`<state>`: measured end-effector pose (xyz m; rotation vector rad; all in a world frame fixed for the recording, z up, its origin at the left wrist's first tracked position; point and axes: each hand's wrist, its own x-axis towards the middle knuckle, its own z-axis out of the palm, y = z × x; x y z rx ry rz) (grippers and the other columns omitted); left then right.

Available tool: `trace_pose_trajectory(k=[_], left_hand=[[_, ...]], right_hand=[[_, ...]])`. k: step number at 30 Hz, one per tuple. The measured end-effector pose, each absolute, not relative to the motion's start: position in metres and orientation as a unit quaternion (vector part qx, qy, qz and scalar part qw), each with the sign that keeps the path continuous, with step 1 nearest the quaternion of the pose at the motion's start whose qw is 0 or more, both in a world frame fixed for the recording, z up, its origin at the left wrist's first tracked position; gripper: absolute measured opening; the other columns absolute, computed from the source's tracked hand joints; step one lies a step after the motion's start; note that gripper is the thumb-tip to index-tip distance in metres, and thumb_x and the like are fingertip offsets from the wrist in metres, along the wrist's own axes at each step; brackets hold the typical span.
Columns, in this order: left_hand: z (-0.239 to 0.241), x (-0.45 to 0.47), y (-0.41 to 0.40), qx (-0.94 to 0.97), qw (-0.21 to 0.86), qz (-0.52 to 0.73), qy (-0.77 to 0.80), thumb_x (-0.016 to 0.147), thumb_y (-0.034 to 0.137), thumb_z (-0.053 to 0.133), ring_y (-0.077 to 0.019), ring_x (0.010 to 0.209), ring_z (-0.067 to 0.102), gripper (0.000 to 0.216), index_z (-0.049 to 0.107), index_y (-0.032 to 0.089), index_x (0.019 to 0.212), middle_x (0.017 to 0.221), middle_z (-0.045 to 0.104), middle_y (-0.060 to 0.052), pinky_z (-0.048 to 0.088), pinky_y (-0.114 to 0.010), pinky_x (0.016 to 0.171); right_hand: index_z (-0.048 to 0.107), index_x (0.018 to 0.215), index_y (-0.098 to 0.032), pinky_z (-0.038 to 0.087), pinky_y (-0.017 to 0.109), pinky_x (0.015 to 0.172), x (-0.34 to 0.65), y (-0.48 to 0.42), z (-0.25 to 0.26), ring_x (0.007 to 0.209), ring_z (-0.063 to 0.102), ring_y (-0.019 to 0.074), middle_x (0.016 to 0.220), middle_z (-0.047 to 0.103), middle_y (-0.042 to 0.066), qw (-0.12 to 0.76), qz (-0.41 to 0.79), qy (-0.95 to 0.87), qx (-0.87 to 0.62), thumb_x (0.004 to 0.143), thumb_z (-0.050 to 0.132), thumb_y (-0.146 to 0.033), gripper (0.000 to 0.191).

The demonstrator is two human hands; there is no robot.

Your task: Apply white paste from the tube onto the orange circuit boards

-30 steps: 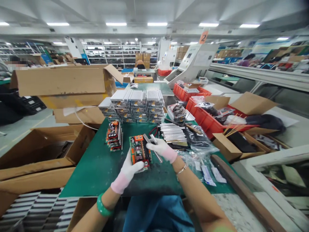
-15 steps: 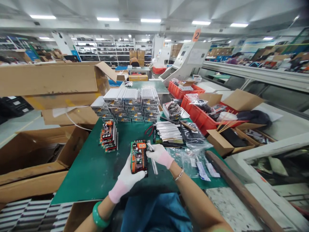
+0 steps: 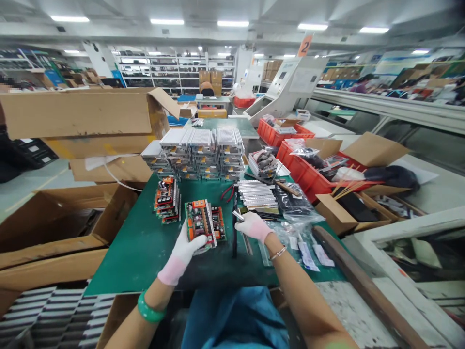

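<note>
My left hand (image 3: pixel 184 252), in a white glove with a pink cuff, is closed around the lower left of a green circuit board (image 3: pixel 196 218) with orange parts. A pale perforated strip runs down that board's right edge. Partly hidden behind it is a second circuit board (image 3: pixel 218 224); whether the hand touches it, I cannot tell. My right hand (image 3: pixel 254 227), gloved alike, pinches a short silver metal bar (image 3: pixel 238 216). Just left of that hand stretches a long black strip (image 3: pixel 235 240), and below the fingers lie thin metal strips (image 3: pixel 248 245).
Circuit boards (image 3: pixel 167 199) are stacked on the green table (image 3: pixel 134 252) at left. Finned metal housings (image 3: pixel 201 152) stand piled behind. Silver strips (image 3: pixel 257 195), red-handled pliers (image 3: pixel 227 193) and plastic bags (image 3: pixel 290 235) lie right, near red crates (image 3: pixel 301 169). Cardboard boxes (image 3: pixel 65 232) flank the left.
The board in my left hand has tilted and shifted left, exposing the second board. My right hand has moved right with the silver bar, away from the boards. The view has shifted slightly.
</note>
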<state>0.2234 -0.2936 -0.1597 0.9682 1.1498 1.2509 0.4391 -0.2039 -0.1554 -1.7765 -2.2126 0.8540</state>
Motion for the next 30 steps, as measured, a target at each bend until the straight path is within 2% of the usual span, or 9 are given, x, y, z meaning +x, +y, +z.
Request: trace_pose_trajectory(k=[3,6,9,13,18,23,25,27,30], left_hand=[[-0.152,0.227,-0.291,0.316,0.598,0.545,0.495,0.065,0.038,0.077,-0.0263,0.096,0.066,0.083,0.035,0.032,0.136,0.128,0.057,-0.009,0.057,-0.039,0.076],[-0.146,0.237,-0.287,0.262,0.589,0.59,0.486,0.068,0.035,0.074,-0.0233,0.095,0.066,0.076,0.037,0.035,0.134,0.125,0.057,-0.007,0.058,-0.036,0.073],[-0.143,0.246,-0.283,0.253,0.551,0.633,0.482,0.07,0.033,0.073,-0.0206,0.092,0.067,0.074,0.036,0.037,0.134,0.121,0.059,-0.004,0.058,-0.033,0.071],[-0.143,0.253,-0.281,0.277,0.511,0.669,0.464,0.07,0.031,0.073,-0.0204,0.097,0.065,0.078,0.032,0.037,0.136,0.123,0.058,-0.004,0.057,-0.033,0.079],[-0.149,0.26,-0.285,0.338,0.458,0.667,0.481,0.075,0.033,0.068,-0.022,0.105,0.062,0.082,0.022,0.033,0.143,0.127,0.056,-0.007,0.054,-0.036,0.09],[-0.149,0.262,-0.289,0.351,0.435,0.674,0.482,0.076,0.036,0.068,-0.0236,0.111,0.059,0.082,0.02,0.033,0.143,0.129,0.055,-0.007,0.053,-0.038,0.093],[-0.144,0.254,-0.293,0.338,0.452,0.674,0.476,0.072,0.037,0.071,-0.0251,0.113,0.058,0.086,0.021,0.034,0.142,0.132,0.053,-0.007,0.054,-0.038,0.092],[-0.141,0.242,-0.298,0.337,0.497,0.644,0.473,0.069,0.038,0.074,-0.0275,0.113,0.058,0.09,0.023,0.034,0.142,0.134,0.052,-0.007,0.055,-0.041,0.089],[-0.142,0.227,-0.305,0.365,0.584,0.575,0.442,0.061,0.039,0.08,-0.0315,0.112,0.058,0.095,0.029,0.03,0.141,0.131,0.055,-0.009,0.054,-0.046,0.089]], right_hand=[[0.069,0.084,-0.014,0.037,0.025,0.058,0.439,-0.21,-0.161,0.069,0.061,0.0194,0.073,0.068,0.008,0.079,0.279,-0.731,-0.618,0.08,0.06,-0.04,0.028],[0.058,0.121,-0.017,0.045,0.027,0.074,0.426,-0.234,-0.158,0.092,0.066,0.0222,0.102,0.071,0.011,0.158,0.245,-0.728,-0.62,0.093,0.041,-0.043,0.042],[0.05,0.133,-0.022,0.046,0.026,0.084,0.409,-0.261,-0.154,0.099,0.066,0.0187,0.119,0.067,0.007,0.209,0.209,-0.775,-0.558,0.098,0.03,-0.03,0.041],[0.041,0.142,-0.02,0.049,0.026,0.08,0.393,-0.275,-0.156,0.092,0.069,0.0201,0.115,0.069,0.009,0.141,0.167,-0.803,-0.554,0.098,0.033,-0.027,0.046],[0.037,0.145,-0.02,0.051,0.026,0.073,0.383,-0.272,-0.166,0.085,0.071,0.021,0.108,0.07,0.012,0.106,0.143,-0.805,-0.567,0.097,0.034,-0.027,0.048],[0.04,0.142,-0.022,0.05,0.028,0.071,0.389,-0.258,-0.172,0.079,0.07,0.0217,0.102,0.071,0.013,0.134,0.14,-0.765,-0.614,0.097,0.035,-0.027,0.046],[0.045,0.139,-0.018,0.049,0.029,0.074,0.407,-0.243,-0.168,0.08,0.07,0.0219,0.1,0.071,0.014,0.185,0.152,-0.713,-0.659,0.096,0.035,-0.025,0.044],[0.051,0.133,-0.014,0.047,0.029,0.081,0.429,-0.224,-0.159,0.091,0.067,0.0222,0.104,0.069,0.015,0.276,0.174,-0.661,-0.675,0.094,0.038,-0.024,0.042],[0.061,0.119,-0.015,0.045,0.031,0.087,0.447,-0.203,-0.151,0.1,0.061,0.0222,0.109,0.068,0.011,0.396,0.27,-0.652,-0.587,0.086,0.052,-0.036,0.04]])
